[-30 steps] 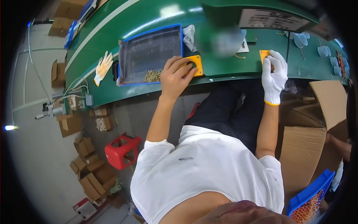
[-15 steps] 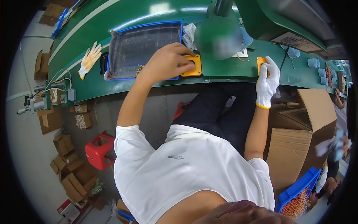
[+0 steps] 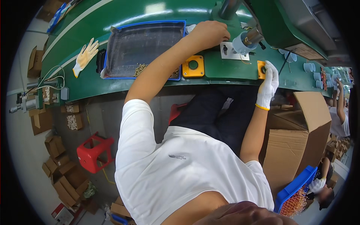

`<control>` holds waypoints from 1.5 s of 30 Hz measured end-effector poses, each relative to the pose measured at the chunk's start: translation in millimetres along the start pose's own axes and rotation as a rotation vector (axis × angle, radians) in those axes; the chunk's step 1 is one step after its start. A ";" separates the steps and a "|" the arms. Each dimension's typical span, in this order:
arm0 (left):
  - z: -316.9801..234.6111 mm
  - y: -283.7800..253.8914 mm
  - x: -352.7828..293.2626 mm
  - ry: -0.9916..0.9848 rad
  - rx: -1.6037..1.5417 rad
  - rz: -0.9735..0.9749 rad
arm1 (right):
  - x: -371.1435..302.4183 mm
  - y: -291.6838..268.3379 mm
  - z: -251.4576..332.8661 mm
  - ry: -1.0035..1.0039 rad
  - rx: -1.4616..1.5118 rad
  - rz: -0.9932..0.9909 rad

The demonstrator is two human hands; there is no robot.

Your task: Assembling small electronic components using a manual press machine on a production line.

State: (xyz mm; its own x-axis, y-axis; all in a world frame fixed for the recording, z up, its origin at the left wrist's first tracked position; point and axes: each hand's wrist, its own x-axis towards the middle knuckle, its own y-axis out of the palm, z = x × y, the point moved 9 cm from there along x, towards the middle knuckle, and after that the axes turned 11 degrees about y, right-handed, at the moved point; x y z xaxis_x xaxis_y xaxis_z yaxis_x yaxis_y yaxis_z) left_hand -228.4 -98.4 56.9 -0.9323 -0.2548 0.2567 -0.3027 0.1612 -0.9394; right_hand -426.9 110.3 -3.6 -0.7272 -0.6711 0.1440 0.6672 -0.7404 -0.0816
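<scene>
My bare left hand (image 3: 208,34) reaches over the bench to the left side of the press fixture, fingers bent down and close together; what they hold, if anything, is hidden. Beside it lies a pale metal fixture plate (image 3: 234,56) with a small dark fitting. A light blue cup (image 3: 240,45) stands around a metal cylinder there. My right hand (image 3: 268,77), in a white glove with a yellow cuff, rests against the right yellow button box (image 3: 261,69), its fingers stretched out. The left yellow button box (image 3: 193,66), with its dark round button, is untouched.
A blue-rimmed tray (image 3: 146,41) with small brass-coloured parts (image 3: 140,69) lies left under my forearm. A spare glove (image 3: 86,56) is farther left. The green machine head (image 3: 277,28) overhangs the bench. An open carton (image 3: 287,150) and a blue bin (image 3: 294,187) stand right, a red stool (image 3: 93,153) left.
My left hand has left the left button box and moved forward and right to the fixture. The machine's blurred round part no longer covers the fixture. My right hand stays by its box.
</scene>
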 end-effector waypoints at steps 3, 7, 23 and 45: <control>-3.4 -12.9 -14.8 0.006 0.018 -0.071 | -0.8 -10.8 -1.4 0.006 0.019 -0.020; 7.8 -34.2 -48.8 0.003 -0.023 -0.235 | 1.4 -8.1 -2.1 0.010 -0.001 0.003; 43.3 -35.3 -129.0 -0.203 -0.127 -0.122 | 4.2 -7.0 -4.8 0.006 0.068 0.059; 38.1 30.7 -67.8 0.199 -0.090 0.491 | 0.7 -16.3 -9.0 0.047 -0.003 -0.072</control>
State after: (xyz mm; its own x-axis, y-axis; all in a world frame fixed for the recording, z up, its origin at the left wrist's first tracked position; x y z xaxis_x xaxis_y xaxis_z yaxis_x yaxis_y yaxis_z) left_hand -166.9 -112.5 2.0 -0.9853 0.0556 -0.1615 0.1708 0.2992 -0.9388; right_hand -439.8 121.6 -11.1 -0.7799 -0.6173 0.1035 0.6126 -0.7867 -0.0761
